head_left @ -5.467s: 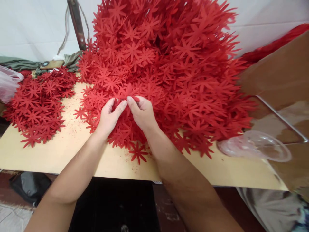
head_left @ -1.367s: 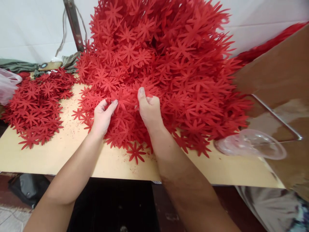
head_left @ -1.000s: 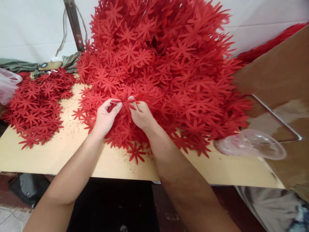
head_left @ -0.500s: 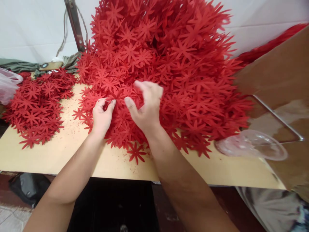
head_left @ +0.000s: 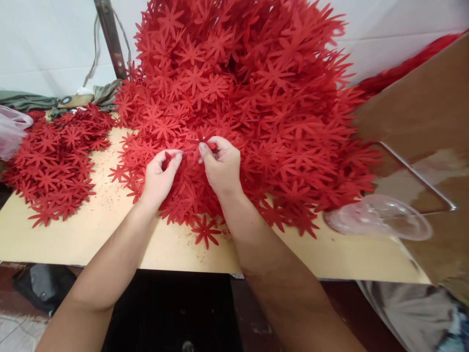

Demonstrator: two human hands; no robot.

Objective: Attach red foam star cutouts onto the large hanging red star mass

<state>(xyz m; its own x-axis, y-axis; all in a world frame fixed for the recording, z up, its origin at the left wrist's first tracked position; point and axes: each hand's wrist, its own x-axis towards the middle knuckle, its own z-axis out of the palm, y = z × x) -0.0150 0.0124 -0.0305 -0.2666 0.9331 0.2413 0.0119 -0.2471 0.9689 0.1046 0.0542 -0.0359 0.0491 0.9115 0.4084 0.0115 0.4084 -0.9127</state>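
Observation:
Between my hands, over the front of a big heap of red flower cutouts [head_left: 198,78], is one red flower [head_left: 203,139] with narrow petals. My right hand [head_left: 224,168] pinches it between thumb and fingers. My left hand [head_left: 160,176] is closed too, thumb against forefinger, on a thin red part that reaches toward the right fingers. Whether that part belongs to the same flower I cannot make out. A single loose flower [head_left: 205,231] lies flat below the hands, near the table's front edge.
A smaller pile of red flowers [head_left: 54,166] lies left on the pale table [head_left: 110,239], beside a plastic bag [head_left: 12,129]. At right are a clear plastic container [head_left: 381,217] and a brown cardboard box [head_left: 414,112]. A metal post [head_left: 112,41] stands behind.
My right hand, spread open before, has come down and closed on a red flower. My left hand has shifted slightly right, still pinching.

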